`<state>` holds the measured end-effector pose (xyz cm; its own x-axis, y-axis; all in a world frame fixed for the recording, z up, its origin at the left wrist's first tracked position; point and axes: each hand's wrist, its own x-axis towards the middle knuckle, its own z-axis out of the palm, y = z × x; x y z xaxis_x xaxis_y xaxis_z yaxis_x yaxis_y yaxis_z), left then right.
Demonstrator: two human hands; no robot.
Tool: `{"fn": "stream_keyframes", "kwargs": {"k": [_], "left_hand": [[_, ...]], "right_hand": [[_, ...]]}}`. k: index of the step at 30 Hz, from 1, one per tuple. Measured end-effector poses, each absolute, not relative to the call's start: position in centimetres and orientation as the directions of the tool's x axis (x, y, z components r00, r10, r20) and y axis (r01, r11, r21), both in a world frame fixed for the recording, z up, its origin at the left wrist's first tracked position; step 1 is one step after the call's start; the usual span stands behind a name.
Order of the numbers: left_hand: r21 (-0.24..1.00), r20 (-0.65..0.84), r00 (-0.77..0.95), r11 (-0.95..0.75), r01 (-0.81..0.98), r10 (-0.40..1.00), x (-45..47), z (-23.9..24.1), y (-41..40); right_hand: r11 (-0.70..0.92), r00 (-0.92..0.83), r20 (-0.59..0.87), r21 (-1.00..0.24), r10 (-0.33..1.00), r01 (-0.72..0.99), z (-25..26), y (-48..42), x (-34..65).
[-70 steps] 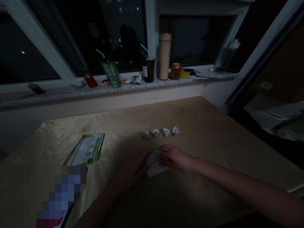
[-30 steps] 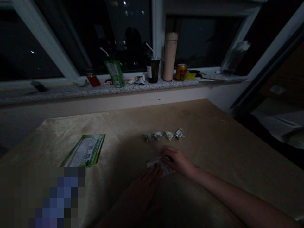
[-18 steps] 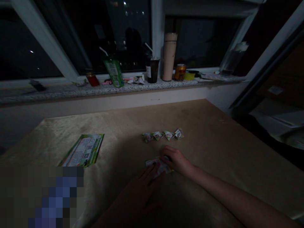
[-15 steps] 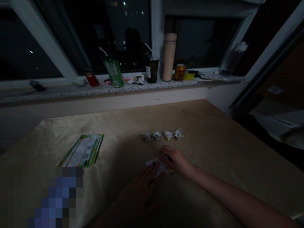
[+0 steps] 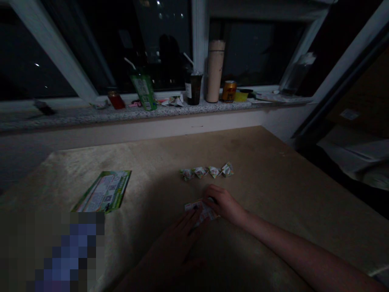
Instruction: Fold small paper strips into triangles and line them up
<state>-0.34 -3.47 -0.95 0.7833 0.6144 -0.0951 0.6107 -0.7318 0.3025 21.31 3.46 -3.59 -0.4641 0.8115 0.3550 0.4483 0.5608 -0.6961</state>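
Observation:
A small, flat printed wrapper (image 5: 206, 214) lies on the tabletop in front of me, its pattern pale with red and dark marks. My left hand (image 5: 174, 241) is in deep shadow, with outstretched fingers resting on the wrapper's left part. Curled fingers of my right hand (image 5: 223, 205) close on its upper right edge, and they cover that corner. Just beyond, several small folded packets (image 5: 200, 172) with green and white print stand in a row. Over to the left lies a larger green printed bag (image 5: 105, 190).
The brown-covered table (image 5: 267, 174) meets a wall below a granite windowsill (image 5: 170, 110). On the sill stand a green carton (image 5: 145, 91), a dark cup with a straw (image 5: 193, 90), a pink flask (image 5: 215, 71), an orange can (image 5: 229, 91) and a red jar (image 5: 116, 100). Pixelated blocks hide the lower left.
Both hands stay at the wrapper in nearly the same pose. The whole view has shifted slightly, so everything sits a little higher and further left.

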Motion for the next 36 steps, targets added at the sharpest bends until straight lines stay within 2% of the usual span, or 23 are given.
{"fn": "stream_keyframes", "kwargs": {"k": [10, 24, 28, 30, 33, 36], "left_hand": [[0.332, -0.060, 0.781, -0.725, 0.603, 0.622, -0.4, -1.0, -3.4], [0.298, -0.057, 0.777, -0.733, 0.612, 0.626, -0.4, -1.4, -3.4], [0.308, -0.064, 0.770, -0.721, 0.621, 0.635, -0.2, -1.2, -3.5], [0.316, -0.062, 0.772, -0.721, 0.617, 0.633, -0.1, -0.9, -3.6], [0.327, -0.073, 0.772, -0.716, 0.617, 0.632, 0.0, -0.4, -3.6], [0.330, -0.074, 0.772, -0.715, 0.616, 0.631, -0.1, -0.2, -3.6]], "right_hand": [[0.544, -0.450, 0.349, -0.713, 0.822, 0.441, -3.3, 3.5, 21.3], [0.536, -0.406, 0.363, -0.678, 0.839, 0.503, -3.3, 3.4, 21.4], [0.622, -0.422, 0.458, -0.542, 0.783, 0.566, -2.5, 3.2, 22.2], [0.704, -0.524, 0.471, -0.445, 0.709, 0.553, -1.5, 2.7, 22.8], [0.832, -0.759, 0.361, -0.352, 0.542, 0.428, -0.2, 1.3, 23.9], [0.872, -0.836, 0.275, -0.280, 0.474, 0.402, 0.1, -0.1, 24.7]]}}
